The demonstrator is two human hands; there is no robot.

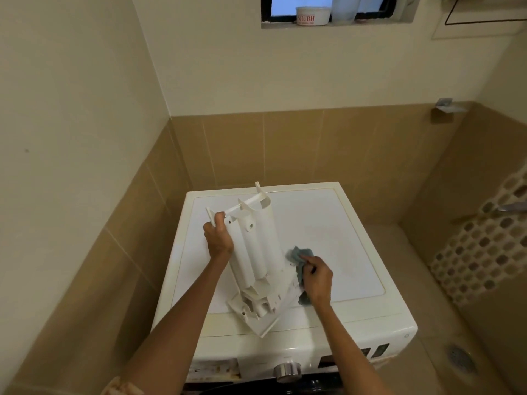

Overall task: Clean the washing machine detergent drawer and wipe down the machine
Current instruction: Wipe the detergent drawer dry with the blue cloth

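The white detergent drawer (255, 252) stands tilted, underside towards me, with its front end resting on the top of the white washing machine (336, 240). My left hand (218, 238) grips the drawer's upper left edge. My right hand (316, 280) holds a crumpled grey-blue cloth (299, 256) against the drawer's lower right side. Part of the cloth hangs below that hand.
The machine's silver dial (288, 372) and control panel face me at the bottom. Tan tiled walls close in on the left and behind. A floor drain (460, 359) lies to the right. A white tub (313, 15) sits on the window sill above.
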